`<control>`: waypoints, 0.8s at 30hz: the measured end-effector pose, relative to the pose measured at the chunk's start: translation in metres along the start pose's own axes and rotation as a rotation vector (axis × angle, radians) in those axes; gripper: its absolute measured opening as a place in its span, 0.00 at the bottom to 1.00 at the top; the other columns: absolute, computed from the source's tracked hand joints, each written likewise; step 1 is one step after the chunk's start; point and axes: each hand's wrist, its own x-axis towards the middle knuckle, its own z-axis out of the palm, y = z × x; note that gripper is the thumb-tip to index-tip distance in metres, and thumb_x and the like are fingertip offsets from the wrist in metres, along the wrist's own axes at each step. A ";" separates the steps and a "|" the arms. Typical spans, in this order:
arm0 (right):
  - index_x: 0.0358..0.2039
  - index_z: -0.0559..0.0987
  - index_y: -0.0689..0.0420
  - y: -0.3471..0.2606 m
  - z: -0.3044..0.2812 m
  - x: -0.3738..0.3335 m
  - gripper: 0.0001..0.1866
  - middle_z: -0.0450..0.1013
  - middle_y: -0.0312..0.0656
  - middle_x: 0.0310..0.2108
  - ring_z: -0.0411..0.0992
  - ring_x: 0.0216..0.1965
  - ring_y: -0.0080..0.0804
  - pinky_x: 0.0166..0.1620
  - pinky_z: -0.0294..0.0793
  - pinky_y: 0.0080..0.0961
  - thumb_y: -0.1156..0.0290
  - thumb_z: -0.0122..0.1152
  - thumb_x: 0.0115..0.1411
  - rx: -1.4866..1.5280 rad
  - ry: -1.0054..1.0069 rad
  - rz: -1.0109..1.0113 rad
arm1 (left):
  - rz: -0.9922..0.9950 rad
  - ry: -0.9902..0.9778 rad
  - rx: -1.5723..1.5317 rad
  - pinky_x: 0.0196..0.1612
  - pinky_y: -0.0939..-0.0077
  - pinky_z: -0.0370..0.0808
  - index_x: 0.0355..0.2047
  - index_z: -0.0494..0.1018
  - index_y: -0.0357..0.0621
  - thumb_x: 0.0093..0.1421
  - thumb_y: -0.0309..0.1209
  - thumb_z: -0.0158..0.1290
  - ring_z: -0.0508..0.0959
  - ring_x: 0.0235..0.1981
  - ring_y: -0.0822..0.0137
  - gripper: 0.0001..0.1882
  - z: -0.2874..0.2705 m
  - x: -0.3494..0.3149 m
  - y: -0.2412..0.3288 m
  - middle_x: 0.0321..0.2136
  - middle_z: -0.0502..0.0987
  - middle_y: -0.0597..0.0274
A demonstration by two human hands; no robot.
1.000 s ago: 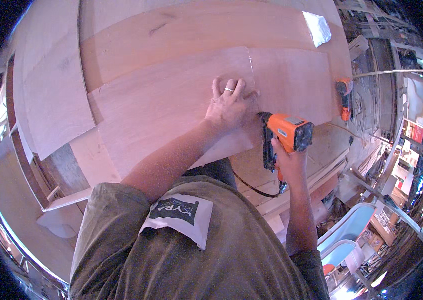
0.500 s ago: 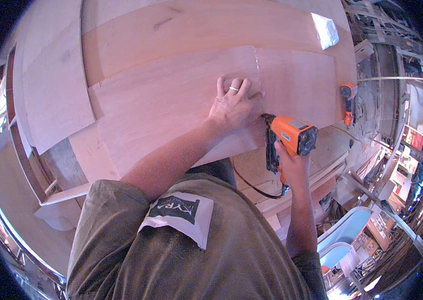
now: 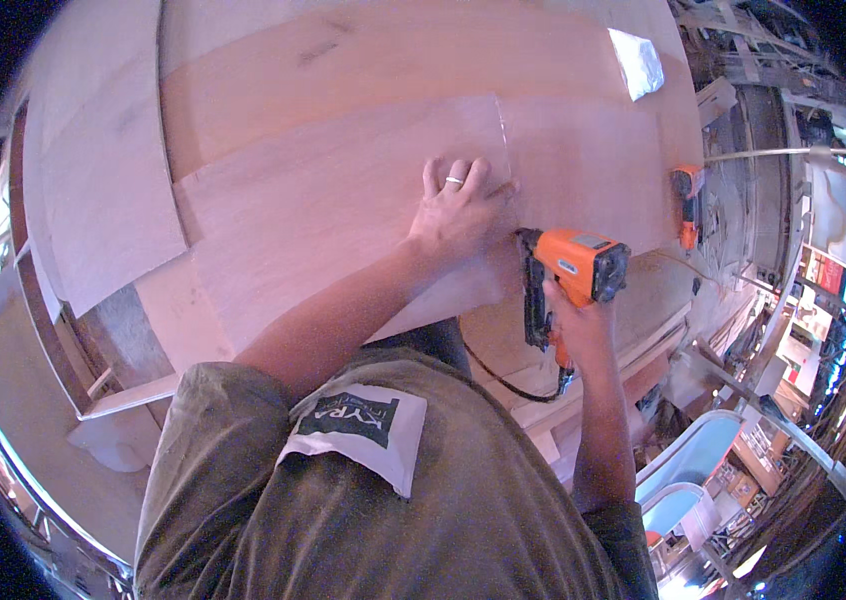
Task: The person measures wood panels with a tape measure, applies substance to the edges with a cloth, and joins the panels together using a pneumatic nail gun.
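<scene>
My left hand (image 3: pixel 455 210), with a ring on one finger, presses on a thin plywood sheet (image 3: pixel 333 200), its fingers apart and slightly bent. Just to its right runs a seam where this sheet meets another thin sheet (image 3: pixel 588 165). My right hand (image 3: pixel 578 318) is wrapped round the grip of an orange and black nail gun (image 3: pixel 571 256). The gun's black nose is at the seam, close to my left hand; whether it touches the wood I cannot tell. A dark air hose (image 3: pixel 503 378) runs from the base of its grip towards my body.
A second orange power tool (image 3: pixel 689 205) lies near the worktable's right edge. Farther back is a shiny silvery-white patch (image 3: pixel 637 64). Another plywood sheet (image 3: pixel 103 170) overlaps at the left. Pale blue chair-like shapes (image 3: pixel 688 460) stand at the lower right, beside cluttered timber.
The whole view has shifted slightly, so the table and tools appear a little farther left. Both hands keep nearly the same places, and the nail gun's nose stays at the seam.
</scene>
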 end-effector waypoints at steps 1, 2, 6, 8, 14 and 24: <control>0.46 0.76 0.59 -0.004 -0.001 0.003 0.18 0.77 0.45 0.41 0.75 0.43 0.39 0.47 0.73 0.36 0.68 0.66 0.57 0.022 -0.029 -0.045 | 0.002 0.075 0.041 0.61 0.34 0.49 0.57 0.69 0.58 0.54 0.43 0.55 0.61 0.59 0.53 0.28 -0.005 0.000 -0.002 0.52 0.64 0.52; 0.46 0.76 0.59 -0.009 -0.001 0.005 0.17 0.77 0.44 0.40 0.76 0.41 0.36 0.45 0.73 0.34 0.68 0.65 0.57 0.054 0.001 -0.040 | -0.066 0.081 0.003 0.62 0.35 0.48 0.59 0.66 0.58 0.55 0.43 0.55 0.61 0.59 0.52 0.30 -0.012 -0.005 -0.005 0.54 0.63 0.52; 0.44 0.77 0.60 -0.031 -0.004 0.018 0.15 0.78 0.41 0.34 0.76 0.33 0.29 0.37 0.74 0.30 0.69 0.65 0.57 0.035 -0.031 0.002 | -0.172 0.093 0.053 0.63 0.39 0.46 0.58 0.67 0.53 0.52 0.44 0.58 0.60 0.60 0.52 0.32 -0.042 -0.041 -0.028 0.57 0.62 0.52; 0.43 0.78 0.60 -0.038 -0.001 0.028 0.15 0.78 0.40 0.32 0.76 0.31 0.29 0.35 0.74 0.30 0.69 0.65 0.57 0.004 -0.017 -0.034 | -0.213 0.076 0.046 0.64 0.39 0.45 0.56 0.68 0.52 0.52 0.44 0.58 0.59 0.62 0.52 0.31 -0.052 -0.061 -0.038 0.59 0.61 0.52; 0.41 0.79 0.61 -0.040 0.005 0.041 0.14 0.79 0.40 0.31 0.76 0.29 0.28 0.34 0.74 0.30 0.68 0.66 0.56 0.010 -0.018 -0.130 | -0.264 0.098 0.025 0.65 0.38 0.35 0.54 0.70 0.51 0.51 0.42 0.60 0.53 0.67 0.54 0.29 -0.064 -0.110 -0.047 0.65 0.55 0.52; 0.41 0.78 0.61 -0.052 0.003 0.039 0.12 0.78 0.39 0.30 0.75 0.29 0.25 0.34 0.74 0.29 0.70 0.65 0.57 -0.018 -0.049 0.033 | -0.303 0.085 -0.009 0.66 0.40 0.31 0.56 0.70 0.55 0.51 0.43 0.59 0.51 0.69 0.56 0.30 -0.066 -0.120 -0.050 0.67 0.52 0.53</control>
